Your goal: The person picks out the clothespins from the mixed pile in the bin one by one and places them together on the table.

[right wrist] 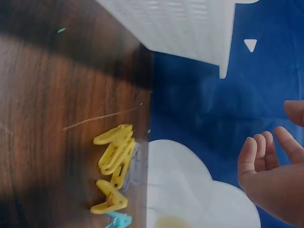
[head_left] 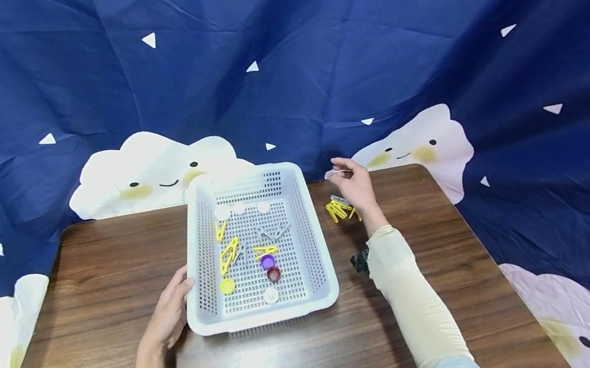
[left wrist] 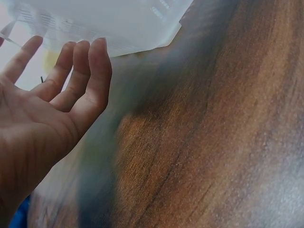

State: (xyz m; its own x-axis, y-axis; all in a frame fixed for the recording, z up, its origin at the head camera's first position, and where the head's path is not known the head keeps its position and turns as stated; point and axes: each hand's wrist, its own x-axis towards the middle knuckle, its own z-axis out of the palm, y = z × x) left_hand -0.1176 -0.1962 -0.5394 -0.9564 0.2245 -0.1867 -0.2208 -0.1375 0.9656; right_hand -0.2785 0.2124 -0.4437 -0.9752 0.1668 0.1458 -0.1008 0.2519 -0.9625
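My left hand (head_left: 167, 315), fingers loosely bent, touched the side of the basket (head_left: 266, 321), probably steadying it, while my right hand (head_left: 356, 186) hovered near yellow clips (head_left: 337, 210) in easy reach beside it, pale bit (head_left: 329, 175) at fingertips, pinched or not, couldn't tell.

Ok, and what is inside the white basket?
Inside the basket lie yellow clips, grey clips, several white caps, and one yellow cap, one purple cap and one dark red cap. Whatever lies directly beneath those pieces cannot be seen, because they cover it.
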